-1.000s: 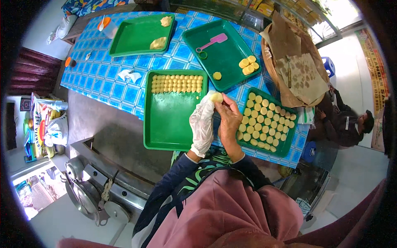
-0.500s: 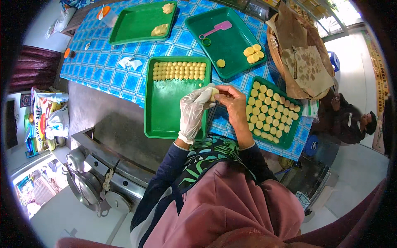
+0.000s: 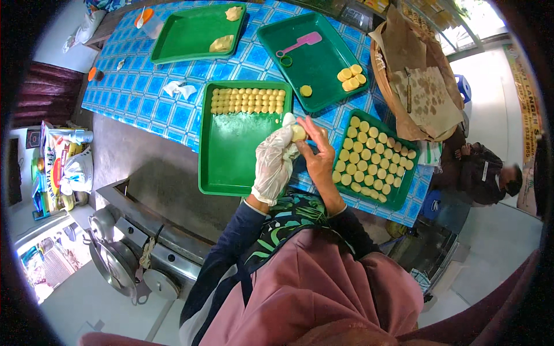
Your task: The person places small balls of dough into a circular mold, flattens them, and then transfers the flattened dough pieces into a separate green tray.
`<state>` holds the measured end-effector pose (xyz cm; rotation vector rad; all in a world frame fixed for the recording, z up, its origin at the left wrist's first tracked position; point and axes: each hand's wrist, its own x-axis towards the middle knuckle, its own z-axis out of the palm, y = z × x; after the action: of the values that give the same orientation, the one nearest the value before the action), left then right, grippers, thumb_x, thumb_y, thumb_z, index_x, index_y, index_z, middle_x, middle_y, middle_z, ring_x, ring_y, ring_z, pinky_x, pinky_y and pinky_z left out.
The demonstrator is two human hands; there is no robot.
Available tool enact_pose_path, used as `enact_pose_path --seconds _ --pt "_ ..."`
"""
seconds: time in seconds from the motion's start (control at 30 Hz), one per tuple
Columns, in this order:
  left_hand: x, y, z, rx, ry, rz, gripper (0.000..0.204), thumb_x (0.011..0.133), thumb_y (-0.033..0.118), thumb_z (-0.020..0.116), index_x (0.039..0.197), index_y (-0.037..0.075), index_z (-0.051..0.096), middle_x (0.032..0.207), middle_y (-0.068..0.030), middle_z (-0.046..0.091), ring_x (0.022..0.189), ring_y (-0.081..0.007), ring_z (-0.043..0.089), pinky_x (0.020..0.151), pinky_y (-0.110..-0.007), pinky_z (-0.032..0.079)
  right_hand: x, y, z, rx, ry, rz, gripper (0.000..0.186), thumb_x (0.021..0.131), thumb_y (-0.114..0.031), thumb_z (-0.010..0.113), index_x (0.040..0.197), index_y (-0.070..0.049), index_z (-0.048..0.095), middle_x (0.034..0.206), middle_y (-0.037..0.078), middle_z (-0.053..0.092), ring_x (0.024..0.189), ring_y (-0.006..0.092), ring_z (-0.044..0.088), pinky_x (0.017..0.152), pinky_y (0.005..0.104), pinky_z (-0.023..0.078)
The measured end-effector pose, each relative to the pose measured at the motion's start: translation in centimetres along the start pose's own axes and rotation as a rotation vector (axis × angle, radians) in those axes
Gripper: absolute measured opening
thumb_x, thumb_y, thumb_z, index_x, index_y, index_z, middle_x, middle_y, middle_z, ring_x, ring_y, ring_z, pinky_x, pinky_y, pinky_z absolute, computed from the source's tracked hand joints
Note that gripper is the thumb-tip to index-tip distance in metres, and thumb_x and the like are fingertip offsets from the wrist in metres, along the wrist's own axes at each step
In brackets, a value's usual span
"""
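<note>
A small pale yellow dough round point(image 3: 298, 132) is held between both hands. My left hand point(image 3: 273, 161), in a clear plastic glove, has its fingers around it, and my bare right hand point(image 3: 317, 155) grips its other side, forefinger raised. They are over the right edge of a green tray point(image 3: 228, 164) with rows of small dough balls point(image 3: 247, 101) at its far end. To the right, a second tray point(image 3: 401, 195) holds many flat yellow rounds point(image 3: 367, 158).
Beyond are a tray point(image 3: 184, 40) with two dough lumps and one point(image 3: 306, 75) with a pink spatula point(image 3: 306, 39) and rounds. A basket with paper point(image 3: 421, 92) stands right; another person point(image 3: 485, 173) is behind it. A stove with pots point(image 3: 115, 259) is lower left.
Both hands have shifted upward and slightly left from a second ago, still on the dough round. My right fingers have moved around it and now point more upward.
</note>
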<state>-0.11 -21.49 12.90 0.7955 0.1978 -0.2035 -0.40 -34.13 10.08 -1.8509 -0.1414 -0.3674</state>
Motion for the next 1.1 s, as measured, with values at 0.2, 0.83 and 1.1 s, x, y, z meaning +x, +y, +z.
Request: enact_pose_path --seconds 0.2,0.83,1.1 --pt "0.5 -1.3 -0.1 -0.361 0.095 -0.086 0.032 0.106 0.012 0.056 0.133 -0.005 0.059 0.126 -0.0172 0.066 0.111 -0.0247 0.068 0.099 -0.034 0.057 -1.0 -1.3 0.8 -0.118 0.06 -0.072 0.063 0.088 -0.004 0.072 0.148 -0.002 0.052 0.137 0.018 0.064 0.123 0.0315 0.06 0.107 0.0404 0.046" --pt "0.4 -3.1 1.7 0.207 -0.068 -0.062 0.034 0.106 0.019 0.06 0.13 -0.005 0.062 0.121 -0.0083 0.068 0.104 -0.0132 0.063 0.093 -0.026 0.049 -2.0 0.6 -2.5 0.691 0.27 0.704 0.03 0.09 -0.011 0.078 0.115 0.004 0.073 0.104 0.009 0.075 0.088 0.0127 0.067 0.079 0.0257 0.051" --pt "-0.2 -4.4 3.6 0.42 -0.009 -0.289 0.027 0.099 0.012 0.069 0.117 -0.007 0.07 0.113 -0.0072 0.069 0.091 -0.0114 0.063 0.083 -0.023 0.049 -4.2 2.5 -5.7 0.754 0.389 0.667 0.031 0.089 -0.008 0.078 0.117 0.005 0.069 0.103 0.009 0.074 0.085 0.013 0.066 0.073 0.0263 0.052"
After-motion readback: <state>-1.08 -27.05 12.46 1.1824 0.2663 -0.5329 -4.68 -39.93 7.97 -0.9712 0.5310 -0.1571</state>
